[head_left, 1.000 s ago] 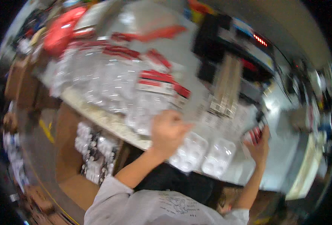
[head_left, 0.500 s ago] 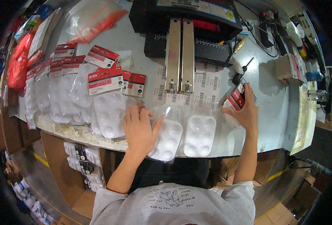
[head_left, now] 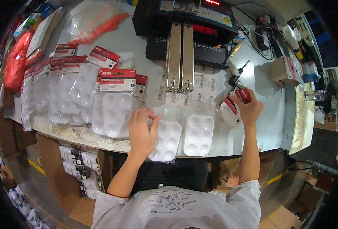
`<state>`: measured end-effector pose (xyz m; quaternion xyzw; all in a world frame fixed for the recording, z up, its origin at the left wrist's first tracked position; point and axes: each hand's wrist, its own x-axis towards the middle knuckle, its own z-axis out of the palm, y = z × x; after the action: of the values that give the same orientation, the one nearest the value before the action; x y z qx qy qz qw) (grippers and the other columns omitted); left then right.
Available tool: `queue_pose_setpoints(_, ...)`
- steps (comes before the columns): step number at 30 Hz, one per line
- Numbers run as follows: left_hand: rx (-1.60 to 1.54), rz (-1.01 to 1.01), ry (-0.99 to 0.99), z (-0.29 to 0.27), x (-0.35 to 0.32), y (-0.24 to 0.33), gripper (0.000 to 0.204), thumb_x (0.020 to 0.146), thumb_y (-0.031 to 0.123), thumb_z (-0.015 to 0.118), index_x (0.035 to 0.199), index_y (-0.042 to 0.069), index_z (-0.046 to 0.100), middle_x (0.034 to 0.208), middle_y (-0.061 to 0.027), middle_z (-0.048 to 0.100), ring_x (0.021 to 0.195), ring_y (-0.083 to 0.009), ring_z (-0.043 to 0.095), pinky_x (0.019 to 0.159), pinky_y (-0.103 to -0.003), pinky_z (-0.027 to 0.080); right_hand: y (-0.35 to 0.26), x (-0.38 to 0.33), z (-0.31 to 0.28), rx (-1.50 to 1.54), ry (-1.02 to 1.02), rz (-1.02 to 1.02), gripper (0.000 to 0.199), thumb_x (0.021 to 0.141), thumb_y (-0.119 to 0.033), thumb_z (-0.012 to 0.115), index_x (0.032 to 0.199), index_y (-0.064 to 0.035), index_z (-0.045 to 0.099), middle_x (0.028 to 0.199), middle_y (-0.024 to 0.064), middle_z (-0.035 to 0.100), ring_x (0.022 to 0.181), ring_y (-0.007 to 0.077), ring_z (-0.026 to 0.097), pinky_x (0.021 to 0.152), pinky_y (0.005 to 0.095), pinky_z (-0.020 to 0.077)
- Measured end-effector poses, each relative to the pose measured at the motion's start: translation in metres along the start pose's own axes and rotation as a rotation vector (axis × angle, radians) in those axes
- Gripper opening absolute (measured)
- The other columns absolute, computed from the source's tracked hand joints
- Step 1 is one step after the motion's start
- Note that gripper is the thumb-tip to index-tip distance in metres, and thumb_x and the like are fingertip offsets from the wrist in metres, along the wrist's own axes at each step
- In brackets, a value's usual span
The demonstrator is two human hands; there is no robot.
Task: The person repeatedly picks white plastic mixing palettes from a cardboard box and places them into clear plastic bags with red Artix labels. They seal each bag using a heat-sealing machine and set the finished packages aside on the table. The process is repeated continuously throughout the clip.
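Observation:
White palettes with several round wells lie along the table's front edge. One palette [head_left: 165, 141] sits in a clear bag [head_left: 168, 114]. My left hand [head_left: 142, 131] is beside it, fingers curled and thumb against the bag's upper left edge. A palette without a card [head_left: 198, 135] lies to the right. Farther right, my right hand [head_left: 250, 108] pinches a red and white header card [head_left: 242, 95] above a small pile of header cards [head_left: 229, 110]. Left of my left hand is a bagged palette [head_left: 116, 114] topped by a red and white header card [head_left: 118, 80].
Several carded palettes [head_left: 64, 95] overlap at the left. A black machine with two metal bars [head_left: 180, 57] stands at the back, above a sheet of barcode labels [head_left: 205, 87]. A black-handled tool [head_left: 235, 78] lies behind the card pile. A card stack [head_left: 285, 70] stands at the right.
My right hand has closed on a header card and lifted it slightly off the pile. My left hand's fingers have drawn in toward the thumb. The view has shifted slightly.

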<state>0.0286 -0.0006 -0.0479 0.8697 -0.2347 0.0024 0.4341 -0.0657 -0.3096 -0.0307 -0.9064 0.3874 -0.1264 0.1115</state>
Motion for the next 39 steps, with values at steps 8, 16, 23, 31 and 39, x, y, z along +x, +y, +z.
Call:
queue_pose_setpoints(8,-0.908,-0.528,-0.226,-0.03,-0.004,0.033,0.019,0.092,0.016,0.053,0.097,-0.002,0.057,0.09,-0.0093,0.068,0.067,-0.0051,0.052,0.06,-0.018,0.041,-0.112,-0.063,-0.072,0.831,-0.334,-0.325,0.046,0.067,-0.019,0.079,0.105,-0.0006,0.059,0.089,0.01,0.066,0.079,0.0134,0.063,0.07,0.0265,0.0493)
queue_pose_setpoints(16,-0.974,-0.497,-0.273,-0.039,0.002,0.043,0.02,0.088,0.014,0.058,0.098,-0.002,0.064,0.087,-0.0068,0.068,0.074,-0.0053,0.056,0.065,-0.018,0.044,-0.144,-0.065,-0.049,0.666,-0.466,-0.276,0.027,0.071,-0.021,0.076,0.082,0.0005,0.063,0.059,0.0057,0.058,0.052,0.0077,0.049,0.049,0.0224,0.0396)
queue_pose_setpoints(23,-0.789,-0.442,-0.283,-0.039,-0.006,0.046,0.018,0.089,0.015,0.057,0.094,0.0,0.065,0.078,-0.0027,0.066,0.067,-0.0036,0.053,0.059,-0.019,0.042,-0.137,-0.067,-0.049,0.681,-0.431,-0.39,0.026,0.071,-0.022,0.077,0.079,-0.001,0.063,0.059,0.0063,0.057,0.05,0.0087,0.047,0.047,0.0227,0.0376)
queue_pose_setpoints(31,-0.623,-0.341,-0.258,-0.037,-0.012,0.052,0.015,0.088,0.014,0.059,0.088,0.001,0.065,0.065,0.0007,0.06,0.057,-0.0026,0.046,0.051,-0.021,0.038,-0.135,-0.057,-0.052,0.638,-0.582,-0.582,0.028,0.069,-0.024,0.078,0.08,-0.0025,0.063,0.062,0.007,0.058,0.049,0.0119,0.049,0.047,0.0244,0.0381)
queue_pose_setpoints(39,-0.633,-0.391,0.057,-0.032,-0.007,0.035,0.02,0.09,0.014,0.056,0.081,-0.003,0.062,0.07,0.0028,0.056,0.062,-0.0026,0.043,0.056,-0.018,0.034,-0.106,-0.047,-0.043,0.821,-0.896,-0.135,0.026,0.076,-0.022,0.072,0.087,0.0008,0.067,0.069,0.0057,0.065,0.058,0.0104,0.06,0.051,0.0222,0.0447)
